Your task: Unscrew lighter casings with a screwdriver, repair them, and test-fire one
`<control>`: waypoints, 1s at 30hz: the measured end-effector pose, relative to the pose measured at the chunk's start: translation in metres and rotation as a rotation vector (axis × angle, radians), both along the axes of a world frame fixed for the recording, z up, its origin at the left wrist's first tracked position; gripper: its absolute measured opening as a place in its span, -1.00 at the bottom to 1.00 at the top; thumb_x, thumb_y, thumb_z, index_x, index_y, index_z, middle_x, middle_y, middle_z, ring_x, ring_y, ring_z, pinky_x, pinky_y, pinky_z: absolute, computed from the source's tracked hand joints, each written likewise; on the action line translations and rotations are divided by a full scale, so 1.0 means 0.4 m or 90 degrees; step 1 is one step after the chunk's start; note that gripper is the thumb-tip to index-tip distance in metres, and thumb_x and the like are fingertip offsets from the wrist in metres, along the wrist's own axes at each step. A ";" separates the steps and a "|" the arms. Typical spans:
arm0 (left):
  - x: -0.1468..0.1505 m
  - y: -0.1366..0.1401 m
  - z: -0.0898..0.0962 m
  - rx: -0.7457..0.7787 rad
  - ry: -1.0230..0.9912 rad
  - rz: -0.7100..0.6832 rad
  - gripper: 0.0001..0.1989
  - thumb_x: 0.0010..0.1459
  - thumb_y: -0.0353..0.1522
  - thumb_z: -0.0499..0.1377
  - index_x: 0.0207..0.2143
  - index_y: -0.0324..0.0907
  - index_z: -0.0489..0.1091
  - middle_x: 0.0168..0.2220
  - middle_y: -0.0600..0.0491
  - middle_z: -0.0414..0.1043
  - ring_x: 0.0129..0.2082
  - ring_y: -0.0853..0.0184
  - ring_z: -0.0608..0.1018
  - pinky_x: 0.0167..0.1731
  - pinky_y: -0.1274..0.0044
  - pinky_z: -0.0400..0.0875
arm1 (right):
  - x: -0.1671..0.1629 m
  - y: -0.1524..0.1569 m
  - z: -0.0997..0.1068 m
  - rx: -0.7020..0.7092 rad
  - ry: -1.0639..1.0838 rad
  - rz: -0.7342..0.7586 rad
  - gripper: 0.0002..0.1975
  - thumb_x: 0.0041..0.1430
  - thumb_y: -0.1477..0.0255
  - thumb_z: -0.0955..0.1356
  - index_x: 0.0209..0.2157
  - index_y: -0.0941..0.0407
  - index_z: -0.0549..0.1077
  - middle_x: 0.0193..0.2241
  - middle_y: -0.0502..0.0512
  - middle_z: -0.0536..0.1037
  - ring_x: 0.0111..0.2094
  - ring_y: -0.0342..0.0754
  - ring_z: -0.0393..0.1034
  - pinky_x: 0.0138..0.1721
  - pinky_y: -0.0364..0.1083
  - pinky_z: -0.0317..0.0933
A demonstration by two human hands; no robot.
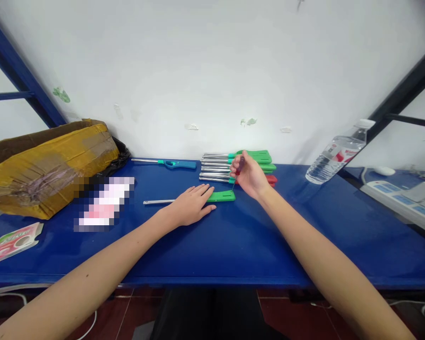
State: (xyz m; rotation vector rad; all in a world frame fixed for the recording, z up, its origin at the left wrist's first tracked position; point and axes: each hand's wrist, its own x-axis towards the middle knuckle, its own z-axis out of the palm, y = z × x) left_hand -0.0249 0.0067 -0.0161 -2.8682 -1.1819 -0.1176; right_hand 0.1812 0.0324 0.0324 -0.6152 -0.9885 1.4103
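Note:
My left hand (190, 204) lies flat across a green gas lighter (221, 196), fingers stretched out and thumb apart along its near side. The lighter rests on the blue table, its metal tube pointing left and its middle hidden under my palm. Closed around a screwdriver (241, 163) with a dark purple handle is my right hand (250, 175). The thin shaft points down at the green handle's right part, and whether the tip touches a screw is too small to tell. Just behind, several lighters (216, 165) with green and red handles lie in a row.
A teal-blue lighter (179, 164) lies by the wall. At left are a taped cardboard box (56, 160), a blurred patch (106, 203) and a torn carton piece (14, 242). A water bottle (335, 158) and a power strip (403, 198) are at right.

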 end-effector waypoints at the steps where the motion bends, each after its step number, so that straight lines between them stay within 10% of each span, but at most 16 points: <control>1: 0.000 0.001 -0.001 0.001 -0.001 -0.001 -0.37 0.40 -0.10 -0.14 0.33 -0.34 0.04 0.34 -0.24 0.06 0.32 0.04 0.19 0.25 0.25 0.11 | 0.001 0.000 0.000 -0.007 0.004 0.017 -0.53 0.13 0.11 0.41 -0.62 0.09 0.21 -0.66 -0.11 0.12 -0.59 -0.19 0.11 -0.55 -0.18 0.12; 6: -0.001 0.003 -0.004 0.002 -0.009 -0.003 -0.38 0.40 -0.11 -0.12 0.33 -0.34 0.05 0.33 -0.25 0.06 0.32 0.04 0.19 0.25 0.23 0.12 | 0.007 -0.004 -0.002 0.021 0.031 0.074 -0.39 0.22 0.02 0.27 -0.72 0.08 0.02 -0.74 -0.13 -0.10 -0.65 -0.17 -0.02 -0.55 -0.16 0.11; 14: -0.001 0.002 -0.002 -0.006 -0.011 0.001 -0.37 0.40 -0.09 -0.13 0.33 -0.33 0.05 0.34 -0.24 0.06 0.33 0.04 0.17 0.25 0.23 0.10 | 0.005 0.000 -0.007 0.031 -0.006 0.015 -0.73 0.01 0.26 0.48 -0.50 0.08 0.36 -0.51 -0.07 0.33 -0.49 -0.18 0.23 -0.51 -0.19 0.17; 22: -0.002 0.004 -0.008 -0.004 -0.033 -0.005 -0.38 0.40 -0.09 -0.13 0.33 -0.31 0.07 0.33 -0.25 0.08 0.32 0.04 0.19 0.25 0.21 0.11 | 0.008 -0.003 -0.001 0.003 -0.026 0.069 -0.38 0.21 -0.02 0.26 -0.72 0.07 0.03 -0.73 -0.12 -0.09 -0.65 -0.16 -0.04 -0.55 -0.14 0.14; 30: 0.000 0.004 -0.008 -0.009 -0.030 0.002 -0.37 0.39 -0.08 -0.13 0.33 -0.30 0.06 0.33 -0.23 0.07 0.32 0.06 0.19 0.25 0.25 0.09 | 0.019 0.001 0.000 0.018 -0.011 0.011 -0.77 0.00 0.31 0.44 -0.52 0.08 0.34 -0.52 -0.06 0.31 -0.49 -0.17 0.22 -0.50 -0.19 0.16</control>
